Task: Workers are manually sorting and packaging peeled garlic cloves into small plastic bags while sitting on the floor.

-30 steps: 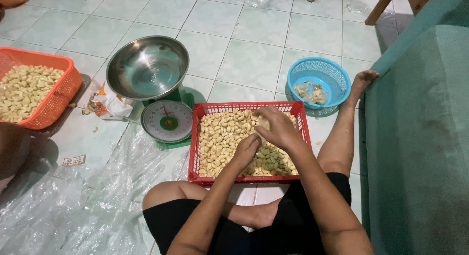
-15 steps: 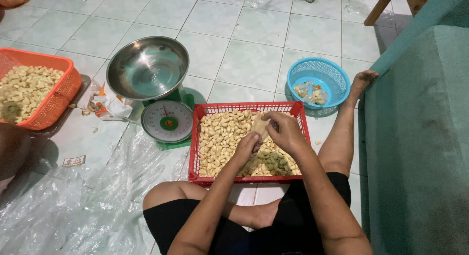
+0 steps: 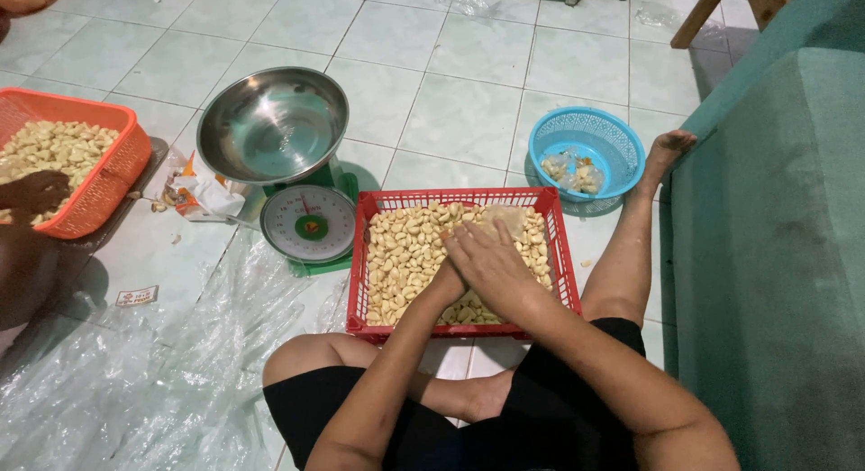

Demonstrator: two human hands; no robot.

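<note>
pale tiled floor, clear plastic sheet spread at the left. i see the red basket of peeled garlic cloves sitting between my legs. my right hand lies palm down over the cloves, fingers together; my left hand is tucked under it, mostly hidden, so i cannot tell its grip. a green scale with a steel bowl stands just left, a blue basket beyond.
</note>
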